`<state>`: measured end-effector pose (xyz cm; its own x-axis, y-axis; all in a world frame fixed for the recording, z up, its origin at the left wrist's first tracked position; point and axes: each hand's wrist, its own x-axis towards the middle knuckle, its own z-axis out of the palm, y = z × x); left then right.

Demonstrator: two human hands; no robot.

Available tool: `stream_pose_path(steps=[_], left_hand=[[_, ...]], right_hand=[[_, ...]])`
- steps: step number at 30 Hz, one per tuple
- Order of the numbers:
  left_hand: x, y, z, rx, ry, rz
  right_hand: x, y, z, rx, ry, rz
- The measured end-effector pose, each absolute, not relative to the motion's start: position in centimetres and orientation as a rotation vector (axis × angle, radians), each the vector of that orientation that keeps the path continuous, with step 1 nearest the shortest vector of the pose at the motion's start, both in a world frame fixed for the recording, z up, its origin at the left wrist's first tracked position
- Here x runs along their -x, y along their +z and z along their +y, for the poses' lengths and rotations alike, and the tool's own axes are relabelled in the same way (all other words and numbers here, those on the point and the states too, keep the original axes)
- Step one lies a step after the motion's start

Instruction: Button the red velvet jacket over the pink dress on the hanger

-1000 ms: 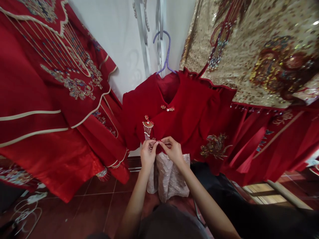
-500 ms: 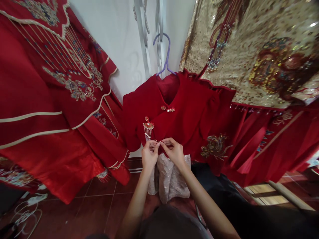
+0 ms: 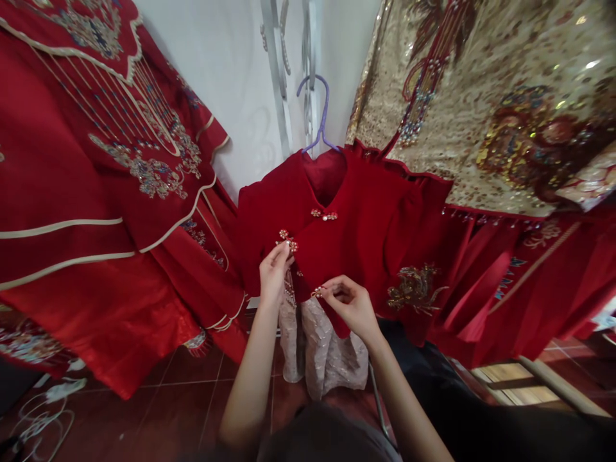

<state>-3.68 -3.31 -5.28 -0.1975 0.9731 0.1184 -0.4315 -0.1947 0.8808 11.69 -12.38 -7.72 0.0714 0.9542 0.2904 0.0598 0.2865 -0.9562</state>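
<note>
A short red velvet jacket [image 3: 370,192] hangs in front of me on a purple hanger [image 3: 323,115], with a beaded clasp [image 3: 325,215] across its neckline. My left hand [image 3: 273,274] is pinched at the gold and red tasselled ornament [image 3: 283,235] on the jacket's front, its bead fringe partly behind the fingers. Lower and to the right, my right hand [image 3: 353,307] pinches a small beaded clasp [image 3: 316,292] at the edge of the front flap. That flap's lower corner hangs loose beneath the right hand.
Red embroidered garments [image 3: 91,192] hang on the left. At the right hangs a gold sequined garment [image 3: 462,115] above red pleated cloth [image 3: 486,282]. Pale shiny fabric [image 3: 332,359] lies beneath the jacket. White cables [image 3: 43,417] are on the tiled floor [image 3: 192,398].
My hands, together at the jacket's lower front before, have separated. The left went up to the tasselled ornament; the right moved slightly right and down with the flap edge. The front edges have parted there.
</note>
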Motion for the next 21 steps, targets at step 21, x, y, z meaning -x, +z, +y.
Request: stream_pose_path(steps=[21], left_hand=[[2.2, -4.6, -1.7, -0.73, 1.756, 0.959]], right_hand=[[-10.3, -7.4, -12.4, 1.062, 0.887, -1.35]])
